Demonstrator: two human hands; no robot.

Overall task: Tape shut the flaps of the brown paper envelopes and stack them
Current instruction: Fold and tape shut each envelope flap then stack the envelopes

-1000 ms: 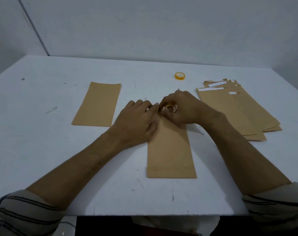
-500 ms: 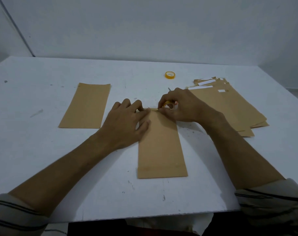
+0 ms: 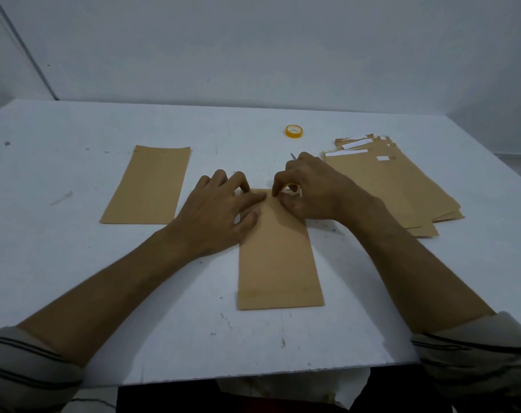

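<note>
Both hands point(image 3: 223, 210) point(image 3: 309, 189) at the envelope's point(image 3: 278, 257) far end — left pressing flat.

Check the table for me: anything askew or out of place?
Only the envelope pile on the right: it is fanned out, edges not lined up, far ends ragged. The middle envelope and the left envelope lie flat.

1. My left hand point(image 3: 223, 210) lies palm down, its fingers point(image 3: 238, 180) spread and nearly straight, pressing on the envelope point(image 3: 278, 263).
2. My right hand point(image 3: 315, 192) is curled, thumb and fingers pinching the tape roll point(image 3: 292, 187).
3. My left forearm point(image 3: 119, 287) and right forearm point(image 3: 417, 263) are bare and angle inward, so the hands nearly meet.
</note>
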